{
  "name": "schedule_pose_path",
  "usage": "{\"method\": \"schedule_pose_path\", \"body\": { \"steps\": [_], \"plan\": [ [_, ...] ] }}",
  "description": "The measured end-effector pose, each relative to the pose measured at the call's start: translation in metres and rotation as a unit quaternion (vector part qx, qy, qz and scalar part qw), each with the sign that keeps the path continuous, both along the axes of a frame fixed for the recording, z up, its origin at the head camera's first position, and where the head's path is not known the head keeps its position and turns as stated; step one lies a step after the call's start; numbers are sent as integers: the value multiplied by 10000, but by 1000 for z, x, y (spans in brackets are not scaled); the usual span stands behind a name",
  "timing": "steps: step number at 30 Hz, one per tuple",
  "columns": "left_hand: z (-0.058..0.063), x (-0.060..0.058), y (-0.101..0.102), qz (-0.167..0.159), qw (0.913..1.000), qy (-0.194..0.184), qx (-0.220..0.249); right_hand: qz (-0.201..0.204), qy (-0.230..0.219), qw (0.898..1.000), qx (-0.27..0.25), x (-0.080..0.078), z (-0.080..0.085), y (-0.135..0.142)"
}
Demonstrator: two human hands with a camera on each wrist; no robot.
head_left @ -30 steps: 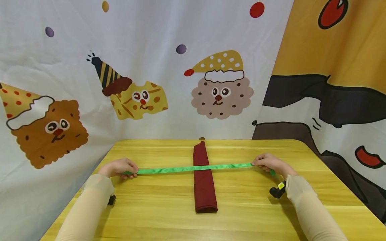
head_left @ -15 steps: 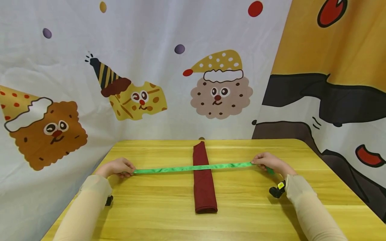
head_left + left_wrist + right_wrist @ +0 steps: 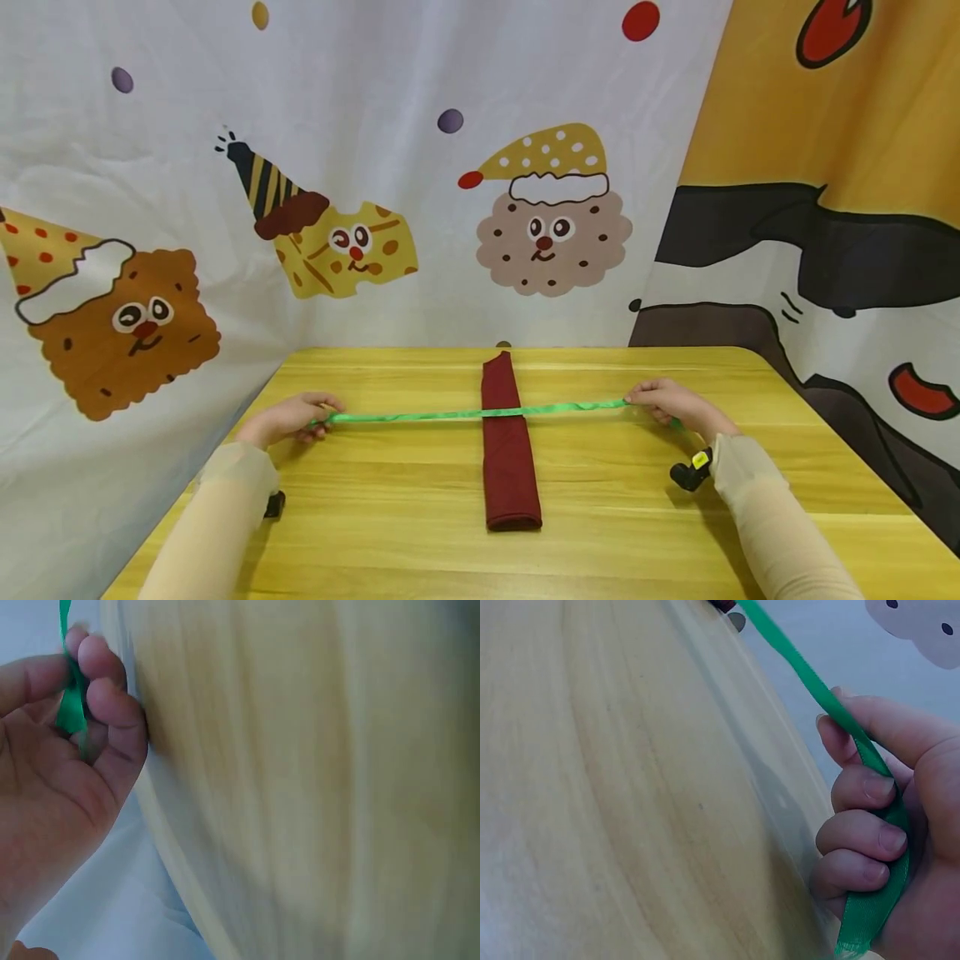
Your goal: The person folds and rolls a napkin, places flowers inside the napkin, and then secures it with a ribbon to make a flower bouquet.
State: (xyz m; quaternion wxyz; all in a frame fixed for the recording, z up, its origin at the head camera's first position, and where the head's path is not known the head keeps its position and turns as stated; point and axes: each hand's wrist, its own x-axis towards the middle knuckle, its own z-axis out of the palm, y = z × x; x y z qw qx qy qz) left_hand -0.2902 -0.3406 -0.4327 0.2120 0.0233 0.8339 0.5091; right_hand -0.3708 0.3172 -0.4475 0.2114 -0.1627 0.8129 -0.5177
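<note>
A green satin ribbon point(image 3: 427, 415) stretches nearly straight from side to side between both hands. It crosses over a dark red cloth point(image 3: 512, 475), folded into a long narrow strip that points away from me on the table. My left hand point(image 3: 296, 417) pinches the ribbon near one end; in the left wrist view a short tail point(image 3: 73, 712) hangs inside the curled fingers. At the other end my right hand point(image 3: 675, 406) pinches it between thumb and forefinger. In the right wrist view the ribbon's tail point(image 3: 874, 907) runs down along the palm to a frayed end.
The light wooden table point(image 3: 375, 508) reaches back to a printed curtain point(image 3: 420, 317) with cartoon food figures. A small black device with a yellow label point(image 3: 692, 472) sits at the right wrist, and another black device point(image 3: 274, 504) is at the left.
The ribbon has risen slightly in the head view and turned more edge-on, so it looks narrower. My left hand shifted a little left, and its fingers have moved on the ribbon. The red cloth stays put.
</note>
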Motion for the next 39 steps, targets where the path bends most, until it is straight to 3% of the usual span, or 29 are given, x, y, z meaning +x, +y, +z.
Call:
{"method": "schedule_pose_path", "body": {
  "steps": [5,9,13,16,20,29,34,39],
  "plan": [
    [-1,0,-4,117,9992,375,58,-86,62,9999,-11,0,-1,-1],
    [1,1,-6,-30,9984,550,-80,-168,316,9983,462,2,-2,-5],
    [3,2,-4,-207,9973,608,-356,-41,944,9902,1027,5,-2,-11],
    [6,2,-2,-295,9959,650,-552,182,1443,9822,1191,6,-1,-15],
    [8,2,-2,-343,9954,613,-659,387,1765,9745,1334,4,-2,-18],
    [3,2,-6,-243,9947,569,-826,267,1786,9727,1460,4,-7,-14],
    [1,2,-6,-82,9938,617,-920,-224,1515,9782,1405,7,-5,-2],
    [-1,1,-5,-53,9946,632,-823,-383,1234,9850,1147,10,-1,4]
  ]
}}
